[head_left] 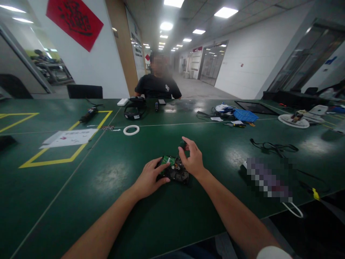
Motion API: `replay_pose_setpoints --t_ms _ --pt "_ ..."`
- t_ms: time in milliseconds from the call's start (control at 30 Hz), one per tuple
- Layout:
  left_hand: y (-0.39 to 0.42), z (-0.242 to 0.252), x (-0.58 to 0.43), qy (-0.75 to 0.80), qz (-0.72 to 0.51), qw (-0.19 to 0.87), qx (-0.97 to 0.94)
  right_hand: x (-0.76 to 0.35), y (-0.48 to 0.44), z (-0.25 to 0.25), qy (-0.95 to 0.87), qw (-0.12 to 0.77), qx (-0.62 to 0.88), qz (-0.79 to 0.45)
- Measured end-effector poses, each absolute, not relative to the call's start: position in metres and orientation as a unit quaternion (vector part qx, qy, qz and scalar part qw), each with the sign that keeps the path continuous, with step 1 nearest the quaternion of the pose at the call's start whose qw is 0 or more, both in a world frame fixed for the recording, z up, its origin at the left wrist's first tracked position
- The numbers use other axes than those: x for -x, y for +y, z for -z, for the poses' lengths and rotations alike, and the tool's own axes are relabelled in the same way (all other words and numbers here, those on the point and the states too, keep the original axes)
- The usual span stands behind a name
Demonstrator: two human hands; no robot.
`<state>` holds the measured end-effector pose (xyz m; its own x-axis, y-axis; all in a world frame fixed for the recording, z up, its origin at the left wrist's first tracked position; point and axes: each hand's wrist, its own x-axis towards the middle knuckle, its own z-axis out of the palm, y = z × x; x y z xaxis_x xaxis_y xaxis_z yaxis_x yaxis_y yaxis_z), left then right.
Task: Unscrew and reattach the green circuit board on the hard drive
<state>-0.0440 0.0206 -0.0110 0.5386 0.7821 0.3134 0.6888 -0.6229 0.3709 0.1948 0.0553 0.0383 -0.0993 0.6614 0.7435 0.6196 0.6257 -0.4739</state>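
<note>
A black device (179,175) with its inside exposed lies on the green table (107,201) in front of me. Its left part carries a green circuit board (167,160). My left hand (152,177) rests on the device's left side, with its fingers on the board and the near edge. Just above the right side, my right hand (192,156) pinches a small dark green part (183,144) between thumb and fingertips. Small metal pieces show in the middle of the device.
Beyond the device lies a white ring (131,130). Papers (68,137) are at the left, a blue bag (245,115) and cables (273,145) at the right. A blurred, pixelated object (269,180) lies nearer on the right. A person (159,86) sits across the table.
</note>
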Motion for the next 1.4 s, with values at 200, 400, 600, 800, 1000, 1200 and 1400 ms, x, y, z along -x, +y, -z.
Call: replay_pose_setpoints --t_ms 200,400,600,800,1000,1200,1400 --pt "0.021 0.009 0.044 0.422 -0.231 0.108 -0.87 -0.194 0.055 -0.038 -0.736 0.53 0.42 -0.034" --pt "0.02 0.007 0.044 0.419 -0.229 0.11 -0.872 -0.193 0.054 -0.038 -0.722 0.539 0.432 -0.031" --pt "0.02 0.008 0.044 0.42 -0.231 0.108 -0.871 -0.194 0.055 -0.037 -0.726 0.544 0.42 -0.017" --pt "0.021 0.009 0.045 0.418 -0.234 0.109 -0.871 -0.197 0.061 -0.039 -0.731 0.563 0.385 -0.007" --pt "0.022 0.01 0.046 0.418 -0.233 0.108 -0.871 -0.199 0.063 -0.037 -0.729 0.568 0.383 0.007" --pt "0.022 0.012 0.046 0.417 -0.238 0.108 -0.871 -0.198 0.065 -0.037 -0.725 0.571 0.382 0.044" --pt "0.022 0.011 0.046 0.419 -0.237 0.108 -0.87 -0.201 0.063 -0.039 -0.732 0.558 0.381 0.09"
